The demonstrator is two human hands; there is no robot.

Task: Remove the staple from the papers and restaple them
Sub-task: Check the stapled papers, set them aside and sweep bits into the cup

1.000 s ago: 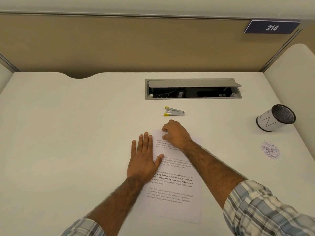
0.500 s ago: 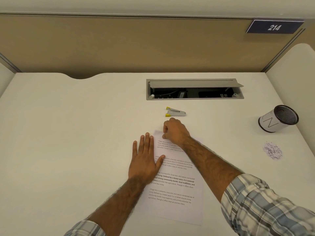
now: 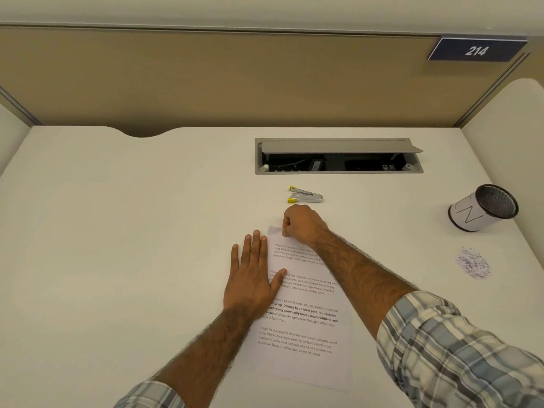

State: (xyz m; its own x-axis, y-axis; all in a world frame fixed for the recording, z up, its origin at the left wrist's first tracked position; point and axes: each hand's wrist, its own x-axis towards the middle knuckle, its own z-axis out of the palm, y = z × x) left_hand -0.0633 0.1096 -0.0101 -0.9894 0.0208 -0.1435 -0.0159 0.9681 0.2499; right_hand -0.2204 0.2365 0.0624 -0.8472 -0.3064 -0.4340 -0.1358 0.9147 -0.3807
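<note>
**White papers pinned, right hand closed at the top-left corner**

White papers (image 3: 306,316) lie on the desk (image 3: 117,231), long axis running away from the person. The left hand (image 3: 254,278) is spread flat on their left edge. The right hand (image 3: 304,225) is curled at the far left corner, fingertips pinched there; the staple itself is too small to see. Just beyond this hand lies the stapler (image 3: 306,195), so the right hand is nearer to it.

An office or library study carrel: a white bench (image 3: 117,216) enclosed by tan partition panels (image 3: 206,83), a numbered sign "214" (image 3: 475,50), and a recessed power-outlet box (image 3: 338,156).
</note>
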